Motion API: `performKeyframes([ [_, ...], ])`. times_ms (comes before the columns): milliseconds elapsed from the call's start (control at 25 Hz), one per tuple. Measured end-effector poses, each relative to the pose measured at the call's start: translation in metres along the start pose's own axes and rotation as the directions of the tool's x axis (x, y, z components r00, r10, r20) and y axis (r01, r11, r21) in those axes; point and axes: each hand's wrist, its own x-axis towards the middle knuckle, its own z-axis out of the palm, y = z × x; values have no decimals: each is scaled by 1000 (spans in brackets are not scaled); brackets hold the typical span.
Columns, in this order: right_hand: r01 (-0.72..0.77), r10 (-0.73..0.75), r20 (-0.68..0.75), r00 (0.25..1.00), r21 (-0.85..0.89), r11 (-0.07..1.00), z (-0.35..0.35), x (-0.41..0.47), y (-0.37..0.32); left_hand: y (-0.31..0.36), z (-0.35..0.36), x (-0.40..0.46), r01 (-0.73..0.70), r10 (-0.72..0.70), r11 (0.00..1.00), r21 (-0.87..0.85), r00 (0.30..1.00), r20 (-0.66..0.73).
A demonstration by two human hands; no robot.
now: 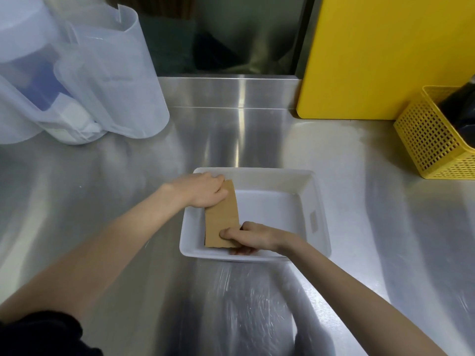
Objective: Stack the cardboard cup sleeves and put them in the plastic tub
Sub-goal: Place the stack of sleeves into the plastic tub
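Left hand: grip closed over the far end of the cardboard cup sleeves, fingers curled on the top edge, above the far-left corner of the plastic tub. Right hand: grip pinched on the near end of the same sleeves, thumb on the upper face, remaining fingers underneath, just inside the tub's near wall.

The sleeves appear as a flat brown stack; the number of pieces cannot be told. The stack lies lengthwise along the tub's left side, within the rim, held at both ends. Whether its underside touches the tub floor cannot be told.

The tub is white, rectangular, and its remaining floor to the right of the stack is bare. It stands on a stainless steel tabletop.

Beyond the tub to the left, translucent plastic pitchers stand grouped together. Beyond it to the right, a yellow board leans upright at the tabletop's back edge. Right of the tub, well apart, sits a yellow perforated basket holding dark items that cannot be identified.
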Motion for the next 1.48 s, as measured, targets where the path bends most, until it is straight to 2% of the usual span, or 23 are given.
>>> performKeyframes([
  [240, 24, -23, 27, 999, -48, 999, 6, 7, -5, 0, -1, 3, -12, 12, 999, 47, 1000, -4],
  [400, 36, -30, 43, 999, -139, 990, 4, 7, -7, -5, 5, 5, -24, 26, 997, 69, 999, -29],
  [600, 21, -19, 14, 1000, -203, 979, -3, -1, -8, -11, 1, -6, -98, 88, 995, -37, 976, -197],
  [720, 43, -59, -97, 994, -158, 987, -8, -4, -6, -20, -2, -20, -151, 93, 978, -140, 931, -352],
  [800, 63, -73, -190, 979, -58, 996, -9, -4, -5, -29, 2, -29, -166, 21, 954, -251, 867, -497],
  [880, 85, -67, -229, 971, 73, 994, -8, -4, -4, -36, 13, -37, -156, -110, 907, -391, 810, -577],
  [1000, 106, -69, -212, 975, 168, 980, -2, -1, -5, -38, 39, -43, -89, -234, 848, -522, 821, -521],
  [1120, 128, -83, -218, 972, 200, 971, 2, 4, -11, -35, 58, -45, -118, -206, 791, -600, 872, -444],
  [1240, 134, -95, -222, 970, 165, 977, 5, 13, -16, -32, 69, -44, -175, -186, 765, -619, 861, -473],
  [1480, 85, -66, -253, 965, 67, 994, 16, 26, -23, -33, 77, -39, -198, -194, 763, -615, 837, -511],
])
